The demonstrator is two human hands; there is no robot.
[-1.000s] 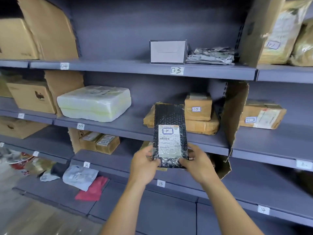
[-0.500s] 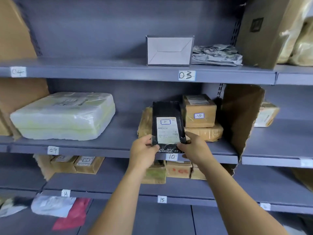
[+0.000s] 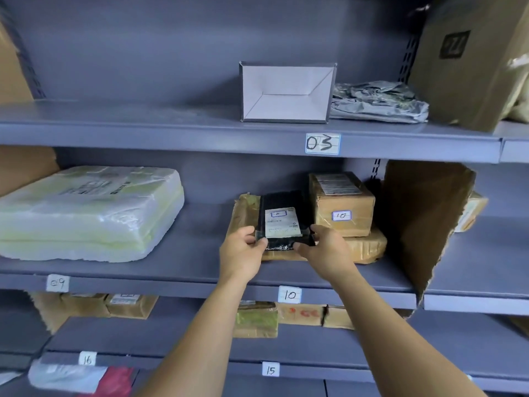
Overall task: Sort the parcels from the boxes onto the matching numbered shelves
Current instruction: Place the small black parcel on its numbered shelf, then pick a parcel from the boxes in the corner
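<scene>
A black bubble-wrap parcel (image 3: pixel 282 202) with a white label lies tilted on a flat brown parcel (image 3: pixel 363 246) on the shelf tagged 10 (image 3: pixel 289 295). My left hand (image 3: pixel 242 253) pinches its near left corner, and my right hand (image 3: pixel 326 247) grips its near right corner. A small brown box marked 10 (image 3: pixel 342 203) stands just right of it on the same flat parcel.
A bulky white wrapped parcel (image 3: pixel 86 213) fills the shelf tagged 09 (image 3: pixel 57 283) to the left. A torn cardboard divider (image 3: pixel 423 219) stands at the right. Above, shelf 03 (image 3: pixel 322 143) carries a white box (image 3: pixel 286 93) and a grey bag (image 3: pixel 378 103). Lower shelves 15 and 16 hold more parcels.
Both hands have carried the black parcel up and forward, from upright in front of the shelves to lying down on the flat brown parcel on shelf 10. The view has moved closer.
</scene>
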